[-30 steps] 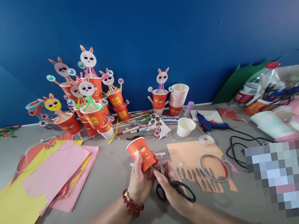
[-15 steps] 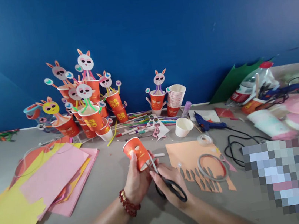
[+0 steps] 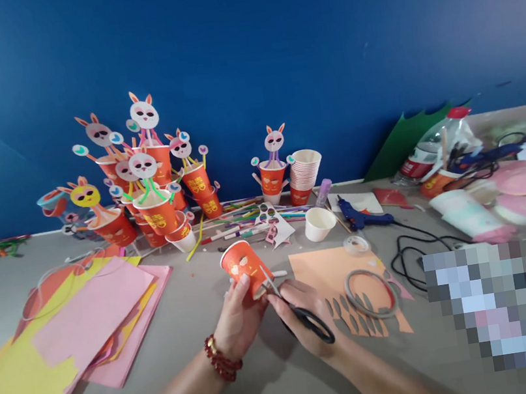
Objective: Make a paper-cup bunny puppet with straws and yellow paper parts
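My left hand (image 3: 240,319) is wrapped round a red paper cup (image 3: 243,266) with gold print, tilted with its base toward my right hand. In my right hand (image 3: 305,316) are black-handled scissors (image 3: 319,324), held by the loops. Their blades meet the cup near its base; whether they cut through the wall I cannot make out. Right of my hands lies a sheet of orange paper (image 3: 313,268) with leaf-shaped holes cut in it. A roll of tape (image 3: 348,296) rests on that sheet.
Rabbit-faced paper cups (image 3: 157,213) stand at the back left. Coloured paper sheets (image 3: 92,308) lie at left. Behind my hands are a stack of cups (image 3: 306,174), a white cup (image 3: 320,223) and a blue glue gun (image 3: 365,218), its black cord (image 3: 411,247) trailing right.
The cup has turned slightly in my left hand, and the scissors have shifted a little to the right along its base. The whole view has moved slightly.
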`<state>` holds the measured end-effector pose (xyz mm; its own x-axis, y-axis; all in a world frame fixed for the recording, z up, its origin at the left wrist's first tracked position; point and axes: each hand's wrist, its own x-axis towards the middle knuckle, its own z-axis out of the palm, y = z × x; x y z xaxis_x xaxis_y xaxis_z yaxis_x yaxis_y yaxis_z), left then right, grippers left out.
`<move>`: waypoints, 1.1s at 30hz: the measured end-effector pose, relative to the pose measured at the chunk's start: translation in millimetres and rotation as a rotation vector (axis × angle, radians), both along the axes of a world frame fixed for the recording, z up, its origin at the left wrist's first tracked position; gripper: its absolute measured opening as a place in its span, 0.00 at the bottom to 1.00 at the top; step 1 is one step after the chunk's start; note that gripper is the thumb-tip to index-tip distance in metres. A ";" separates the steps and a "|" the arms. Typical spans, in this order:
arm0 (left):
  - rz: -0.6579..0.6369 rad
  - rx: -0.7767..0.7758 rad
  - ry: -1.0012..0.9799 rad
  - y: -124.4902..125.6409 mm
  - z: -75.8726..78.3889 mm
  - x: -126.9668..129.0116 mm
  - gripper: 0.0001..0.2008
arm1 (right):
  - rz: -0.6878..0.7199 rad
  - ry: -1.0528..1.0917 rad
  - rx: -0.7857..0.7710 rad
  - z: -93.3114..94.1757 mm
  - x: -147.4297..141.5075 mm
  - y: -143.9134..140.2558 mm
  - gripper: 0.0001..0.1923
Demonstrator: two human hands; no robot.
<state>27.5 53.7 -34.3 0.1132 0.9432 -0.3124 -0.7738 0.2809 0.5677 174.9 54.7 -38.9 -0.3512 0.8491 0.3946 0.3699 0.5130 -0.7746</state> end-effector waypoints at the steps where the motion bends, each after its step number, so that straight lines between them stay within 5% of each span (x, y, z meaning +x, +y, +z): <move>1: -0.016 -0.004 -0.018 0.3 0.1 0.0 0.15 | 0.001 0.030 -0.016 0.8 -0.2 -0.1 0.14; 8: -0.086 0.089 -0.104 -0.4 1.4 2.2 0.15 | -0.119 0.157 -0.130 4.3 -3.3 -4.6 0.18; 15: -0.169 0.244 -0.127 -2.6 1.3 0.7 0.15 | -0.049 0.413 -0.360 1.7 -5.0 -8.4 0.21; 22: -0.069 0.140 -0.137 2.5 -5.0 -5.4 0.20 | -0.041 0.148 -0.065 11.7 2.9 -0.5 0.15; 25: -0.052 0.056 -0.120 5.1 -6.8 -7.6 0.13 | -0.017 0.135 -0.007 13.4 4.3 2.0 0.15; 33: -0.062 0.108 -0.208 2.8 -7.2 -4.1 0.06 | -0.048 0.415 -0.310 6.3 0.3 -3.3 0.20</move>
<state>23.4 56.5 -41.5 0.2231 0.9591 -0.1742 -0.8604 0.2778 0.4273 175.2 51.4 -32.6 -0.1766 0.9595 0.2194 0.0170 0.2259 -0.9740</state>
